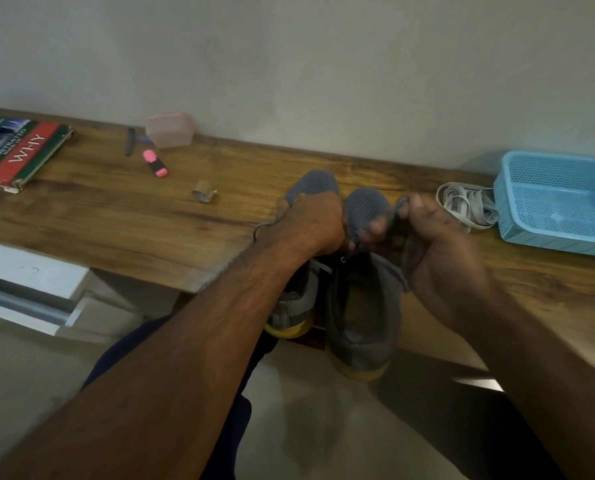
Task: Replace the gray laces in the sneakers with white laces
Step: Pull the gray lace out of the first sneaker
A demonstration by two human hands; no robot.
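Two grey mesh sneakers with yellow soles stand side by side at the desk's front edge, heels hanging over it. My left hand (309, 223) grips the left sneaker (311, 185) over its laced middle; a loop of grey lace (259, 230) sticks out beside that wrist. My right hand (431, 237) pinches a grey lace (398, 209) of the right sneaker (365, 306) between thumb and fingers, just above its tongue. A bundle of white laces (462, 206) lies on the desk to the right of the sneakers.
A light blue mesh basket (559, 202) stands at the right, touching the white laces. On the wooden desk (133, 220) lie a book (19, 150), a pink highlighter (155, 163), a dark pen (129, 142), a pink lidded box (169, 129) and a small tape roll (204, 192).
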